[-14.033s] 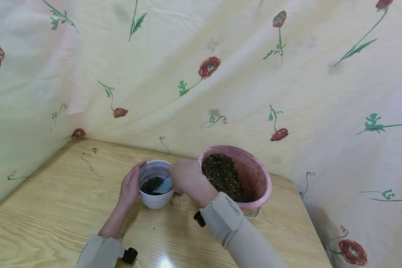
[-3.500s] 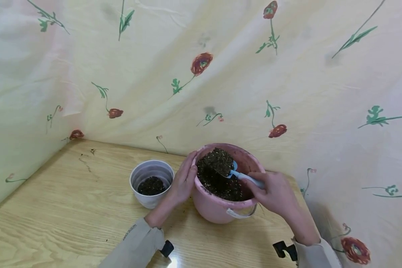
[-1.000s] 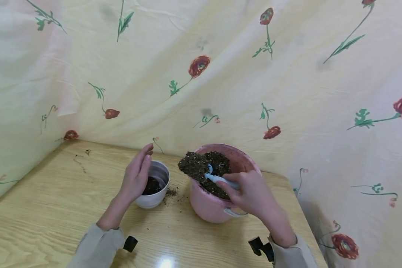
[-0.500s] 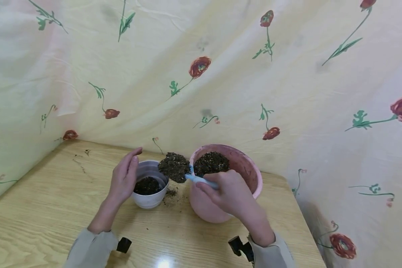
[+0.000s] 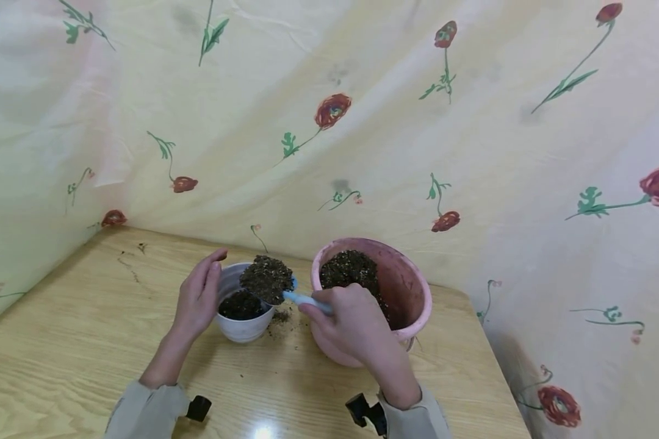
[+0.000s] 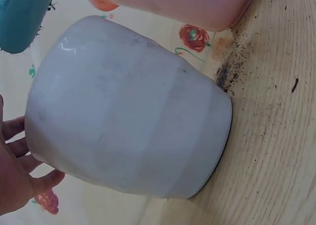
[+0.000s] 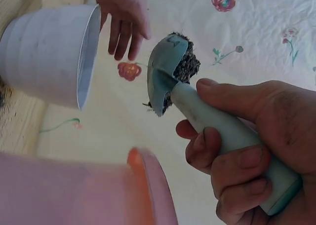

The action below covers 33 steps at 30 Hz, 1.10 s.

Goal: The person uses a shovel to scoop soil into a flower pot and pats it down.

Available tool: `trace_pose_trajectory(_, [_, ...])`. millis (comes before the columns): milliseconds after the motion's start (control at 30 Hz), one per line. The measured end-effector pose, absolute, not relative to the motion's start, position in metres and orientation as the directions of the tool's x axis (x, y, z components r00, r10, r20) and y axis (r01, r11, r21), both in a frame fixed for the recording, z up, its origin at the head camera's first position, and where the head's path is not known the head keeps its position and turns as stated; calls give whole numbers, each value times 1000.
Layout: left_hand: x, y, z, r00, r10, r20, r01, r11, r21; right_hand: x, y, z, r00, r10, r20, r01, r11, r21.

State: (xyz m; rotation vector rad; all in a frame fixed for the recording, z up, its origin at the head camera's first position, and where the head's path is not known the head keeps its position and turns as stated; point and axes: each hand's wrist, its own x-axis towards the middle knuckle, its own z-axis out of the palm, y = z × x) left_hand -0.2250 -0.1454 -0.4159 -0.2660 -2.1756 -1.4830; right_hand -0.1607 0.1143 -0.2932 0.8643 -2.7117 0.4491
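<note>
At the far left, a floral cloth (image 5: 49,152) borders the wood-grain worktop (image 5: 77,341) and extends behind it to the right. Small dark specks (image 5: 141,248) lie near the rear left corner of the worktop. The left hand (image 5: 196,299), extending from a light grey sleeve (image 5: 145,411) with a black unit (image 5: 199,408) at the cuff, is positioned at the left side of the white plant pot (image 5: 244,330). Its grip is wide, with the fingers extended; contact with the pot rim cannot be confirmed. The pot stands upright on the worktop and contains dark potting soil (image 5: 241,306) in its lower portion. The blade of a blue hand trowel (image 5: 307,301) is located above the right side of the pot mouth, clear of the rim, and carries a heaped soil load (image 5: 266,278). Loose soil (image 5: 280,316) lies on the worktop between the pot and the pink bucket (image 5: 405,289). The right hand (image 5: 351,320) holds the trowel: its grip is narrow, with the fingers wrapped around the handle and the thumb lying along it toward the blade. The bucket stands upright, apart from the pot; a soil mass (image 5: 351,268) is heaped against its left interior wall.
</note>
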Motion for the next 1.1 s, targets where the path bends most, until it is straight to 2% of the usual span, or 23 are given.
trace_pose_trajectory(167, [-227, -148, -420, -862, -117, 493, 417, 390, 821, -159, 100, -301, -822, -466, 329, -542, 816, -199])
trace_pose_trajectory(300, [-228, -150, -423, -866, -120, 485, 411, 383, 827, -162, 90, -310, -824, -451, 343, -525, 835, -165])
trace_pose_trajectory(600, [-230, -149, -423, -883, -111, 456, 390, 365, 845, -165, 70, -329, -839, -415, 351, -493, 854, -166])
trace_pose_trajectory(800, [-233, -147, -425, -889, -120, 442, 372, 374, 850, -172, 62, -341, -831, -400, 387, -465, 881, -88])
trace_pose_trajectory(1100, [-235, -146, -430, -909, -51, 413, 357, 414, 837, -180, 53, -346, -825, -426, 370, -456, 890, 10])
